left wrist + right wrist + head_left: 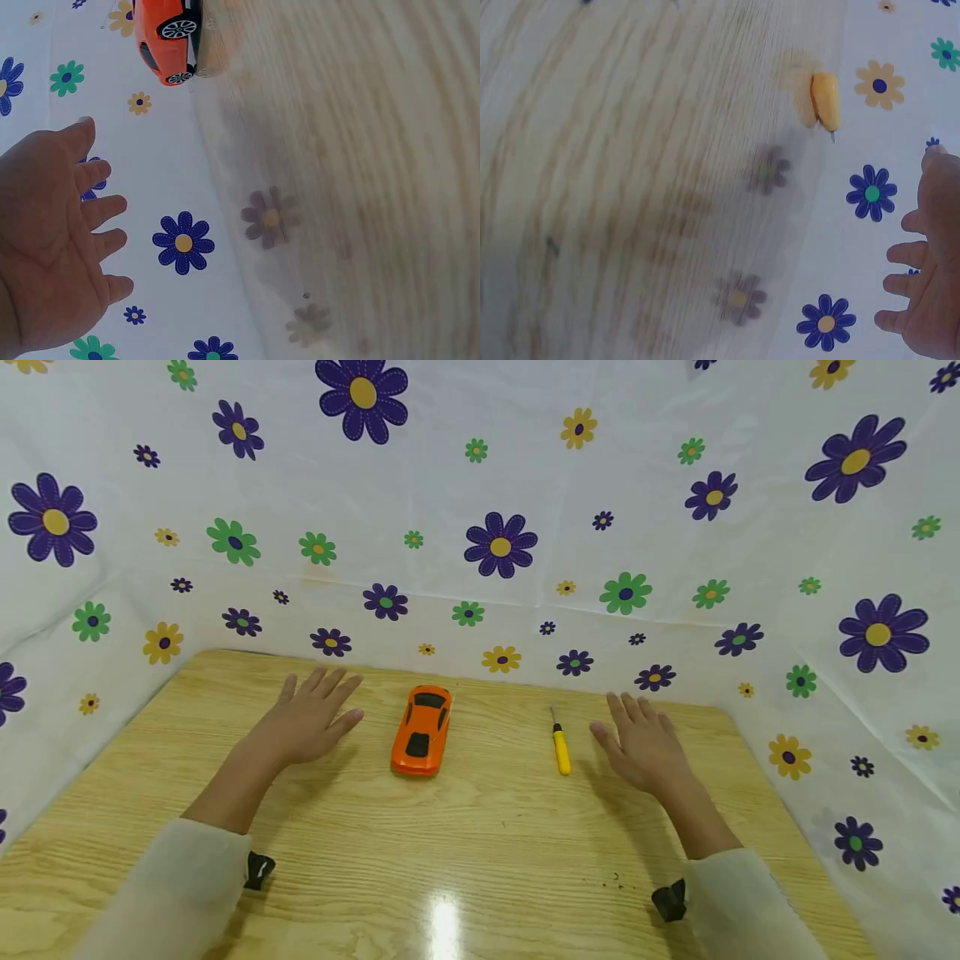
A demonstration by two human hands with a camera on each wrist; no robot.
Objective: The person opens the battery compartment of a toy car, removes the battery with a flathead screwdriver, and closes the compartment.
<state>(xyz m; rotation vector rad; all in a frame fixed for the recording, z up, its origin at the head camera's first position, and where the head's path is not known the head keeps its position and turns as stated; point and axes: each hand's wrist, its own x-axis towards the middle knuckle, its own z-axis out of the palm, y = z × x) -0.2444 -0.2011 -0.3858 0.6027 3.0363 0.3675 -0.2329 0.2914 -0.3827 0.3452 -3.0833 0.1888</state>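
Near the far left corner of the desk (465, 835), the left hand (315, 720) is held with its fingers straight and parted; nothing is gripped, and a shadow is cast on the wood below. Just right of it, toward the far edge and left of the desk's middle, an orange toy car (422, 731) is set down on its wheels, one end turned to the far edge. By its look, it would be judged light and stiff, with a smooth, glossy shell that could slip a little and wheels that may let it roll; it would best be taken across the body by both long sides.

Farther right, a small screwdriver (562, 750) is laid with its shaft toward the far edge. It is likely to be light and rigid, and is best picked up by the thick yellow handle, which may roll. Beside it, toward the far right corner, the right hand (641, 745) is held palm down, fingers extended, with nothing grasped.

Both hands are cut off at the outer borders of their wrist views. In the left wrist view the car is cropped at the top, with only one side's wheels shown; its underside is hidden. The shape of the screwdriver's tip is too small to be told. Dark specks (617, 881) toward the near right corner cannot be identified.
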